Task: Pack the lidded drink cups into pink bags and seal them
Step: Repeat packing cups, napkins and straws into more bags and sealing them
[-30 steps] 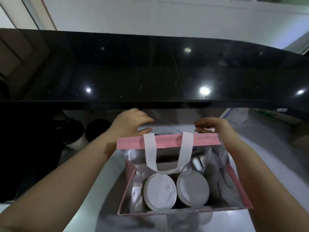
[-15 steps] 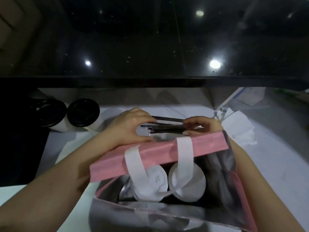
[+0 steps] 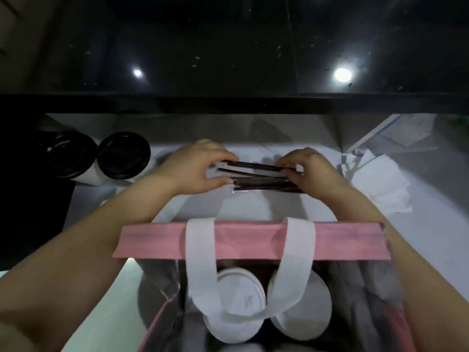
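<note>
Near edge of surface: pink bag open, two lidded cups upright inside. Beyond it, my left hand and right hand, fingers curled, pinch the straws by their ends. Square the bundle first, then drop it beside the cups.

This looks like the service side of a takeaway drink shop. The left hand and right hand hold wrapped black straws above a white table. Beyond the hands runs a glossy black counter ledge. Black-lidded paper cups stand left of the left hand. Nearer than the hands, a foil-lined pink bag holds two white-lidded cups.
</note>
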Available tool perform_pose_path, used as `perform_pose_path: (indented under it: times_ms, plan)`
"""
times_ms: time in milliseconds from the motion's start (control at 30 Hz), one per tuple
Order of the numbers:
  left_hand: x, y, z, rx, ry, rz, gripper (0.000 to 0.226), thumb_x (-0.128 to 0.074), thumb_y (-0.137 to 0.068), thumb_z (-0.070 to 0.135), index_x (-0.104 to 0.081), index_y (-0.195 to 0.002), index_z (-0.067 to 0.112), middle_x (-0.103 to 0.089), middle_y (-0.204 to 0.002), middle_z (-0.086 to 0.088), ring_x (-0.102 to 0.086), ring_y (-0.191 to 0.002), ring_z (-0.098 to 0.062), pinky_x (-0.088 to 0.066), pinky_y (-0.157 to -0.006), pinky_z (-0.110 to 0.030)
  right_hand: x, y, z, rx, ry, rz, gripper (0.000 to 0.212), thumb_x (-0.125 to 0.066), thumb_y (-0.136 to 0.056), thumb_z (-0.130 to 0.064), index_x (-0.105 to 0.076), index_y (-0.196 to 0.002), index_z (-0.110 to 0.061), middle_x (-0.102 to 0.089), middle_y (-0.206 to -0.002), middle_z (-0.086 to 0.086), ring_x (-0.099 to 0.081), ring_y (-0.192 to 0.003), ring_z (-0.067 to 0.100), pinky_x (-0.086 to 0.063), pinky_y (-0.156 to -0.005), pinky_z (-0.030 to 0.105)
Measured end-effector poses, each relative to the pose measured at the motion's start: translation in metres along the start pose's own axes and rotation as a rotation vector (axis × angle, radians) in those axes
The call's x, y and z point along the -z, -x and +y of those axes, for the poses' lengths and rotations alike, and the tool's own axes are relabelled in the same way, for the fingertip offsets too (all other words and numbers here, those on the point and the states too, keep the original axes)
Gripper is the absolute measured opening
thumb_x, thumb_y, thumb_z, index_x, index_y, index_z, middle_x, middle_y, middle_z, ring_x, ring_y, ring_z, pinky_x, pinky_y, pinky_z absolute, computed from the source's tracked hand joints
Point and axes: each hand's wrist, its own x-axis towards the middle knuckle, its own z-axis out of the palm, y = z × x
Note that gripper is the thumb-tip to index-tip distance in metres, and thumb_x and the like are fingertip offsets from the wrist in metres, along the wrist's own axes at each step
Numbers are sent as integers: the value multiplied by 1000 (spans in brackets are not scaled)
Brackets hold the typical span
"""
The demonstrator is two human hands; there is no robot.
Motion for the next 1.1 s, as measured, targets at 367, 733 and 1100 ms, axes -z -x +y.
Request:
perform_pose_path:
  times_ms: [367,733,1100]
  plan:
    - [-40,-31,-18,97,35,3,41,-68,-89,31,-62,-129,22,-62,-124,0,-53,-117,-23,-44,-99,-40,-29,-32,11,-43,112,-64,25,-79,-76,-31,-70,-97,-21,-62,-98,-3,-46,-105,25,-33,-87,36]
    - [-24,-22,-13,126,122,91,43,-71,-87,33,-61,-128,25,-63,-119,3,-56,-106,-16,-47,-93,-38,-27,-28,7,-39,131,-126,7,-57,-94,-19,-55,-95,-12,-59,-93,7,-50,-92,29,-35,-79,35]
    - [37,12,23,98,25,140,34,-66,-91,29,-64,-124,26,-64,-121,5,-54,-115,-16,-44,-98,-35,49,3,-32,-108,6,-148,8,-57,-96,-29,-62,-102,-27,-57,-74,-11,-58,-71,18,-49,-70,32]
